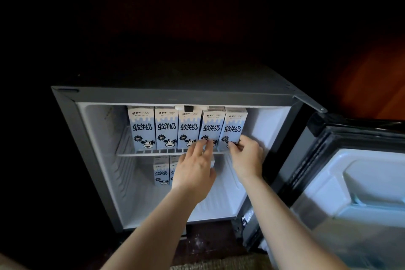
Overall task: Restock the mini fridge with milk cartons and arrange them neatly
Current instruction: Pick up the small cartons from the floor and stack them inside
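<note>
Reaching in from the lower edge of the head view, two bare forearms extended into the open mini fridge (65,120).

- Door (361,182): swung wide to the right, its pale inner lining facing up toward the camera.
- Left hand (194,165): fingers straight and slightly spread, holding nothing; the fingertips rested on the lower front of the fourth carton (211,126).
- Right hand (246,155): fingers curled, pinching the bottom right corner of the fifth carton (233,127).
- Wire shelf (140,153): white, spanning the upper part of the compartment; it carried all five cartons of the top row.
- Top row: three further cartons (166,127) stood upright and side by side at the left of the row, printed fronts facing out. The fourth carton stood next to them. The fifth carton, at the right end, leaned a little, its top tipped toward the right wall.
- Lower cartons (161,171): at least two stood under the shelf toward the back, one partly hidden behind the left hand.
- Control fitting (186,108): white with a dark knob, fixed at the ceiling of the compartment above the row.
</note>
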`<state>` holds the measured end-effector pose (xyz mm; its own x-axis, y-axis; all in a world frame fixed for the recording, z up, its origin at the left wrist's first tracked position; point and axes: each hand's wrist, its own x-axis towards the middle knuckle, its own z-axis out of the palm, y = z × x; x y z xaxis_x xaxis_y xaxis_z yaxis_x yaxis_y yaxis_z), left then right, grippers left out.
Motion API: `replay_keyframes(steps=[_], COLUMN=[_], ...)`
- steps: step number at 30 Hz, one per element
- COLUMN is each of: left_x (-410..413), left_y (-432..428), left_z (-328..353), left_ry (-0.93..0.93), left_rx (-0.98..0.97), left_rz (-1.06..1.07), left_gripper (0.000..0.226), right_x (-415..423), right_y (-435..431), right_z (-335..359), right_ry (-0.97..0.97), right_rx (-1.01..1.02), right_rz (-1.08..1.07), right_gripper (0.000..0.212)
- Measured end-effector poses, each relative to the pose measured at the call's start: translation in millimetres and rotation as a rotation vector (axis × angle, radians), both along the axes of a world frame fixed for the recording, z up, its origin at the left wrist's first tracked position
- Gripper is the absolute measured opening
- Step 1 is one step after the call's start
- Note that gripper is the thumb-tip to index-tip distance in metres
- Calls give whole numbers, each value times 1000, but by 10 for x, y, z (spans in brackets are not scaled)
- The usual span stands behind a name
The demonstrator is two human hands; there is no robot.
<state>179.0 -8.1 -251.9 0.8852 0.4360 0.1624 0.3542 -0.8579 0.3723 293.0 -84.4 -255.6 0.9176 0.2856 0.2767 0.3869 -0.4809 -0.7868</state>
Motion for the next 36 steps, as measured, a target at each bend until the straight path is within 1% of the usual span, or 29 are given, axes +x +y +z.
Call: replay_keyframes(steps=[2, 5, 9, 12, 15, 18, 21, 24, 26, 29, 31, 34, 36], left_x=[-5, -10, -10, -24, -66, -143, -231, -333, -404, -523, -598, -661, -662], left_y=[22, 44, 62, 52, 45, 38, -7, -107, -198, -400, -578, -897, -1135], left_z=[-11, -20, -36, -29, -21, -2, 63, 168, 242, 360, 458, 665, 813], left_ry=[12, 27, 39, 22, 15, 31, 52, 154, 233, 357, 404, 496, 518], left_rx=[46, 103, 131, 106, 35, 38, 47, 32, 49, 108, 150, 164, 139], left_rz=[-2, -7, -10, -8, -6, -11, -27, -64, -96, -195, -266, -349, -395], left_gripper=[66, 67, 68, 66, 57, 48, 40, 31, 27, 29, 32, 36, 37], right_x=[21, 45, 49, 31, -47, -132, -218, -323, -429, -614, -713, -841, -905], right_y=[28, 74, 89, 59, 25, -64, -240, -448, -614, -941, -1191, -1561, -1808], right_z=[-8, -38, -35, 4, 37, 33, 109, 235, 307, 410, 493, 660, 770], right_ry=[-9, -17, -8, -3, 15, 38, -16, -22, -26, -37, -50, -57, -64], right_rx=[-29, -63, -57, -60, -28, -14, -136, -245, -361, -584, -715, -838, -887], right_rz=[-21, -77, -84, -53, -29, -1, 47, 113, 189, 305, 354, 387, 376], right_gripper=[16, 13, 12, 15, 18, 17, 17, 22, 22, 20, 21, 21, 23])
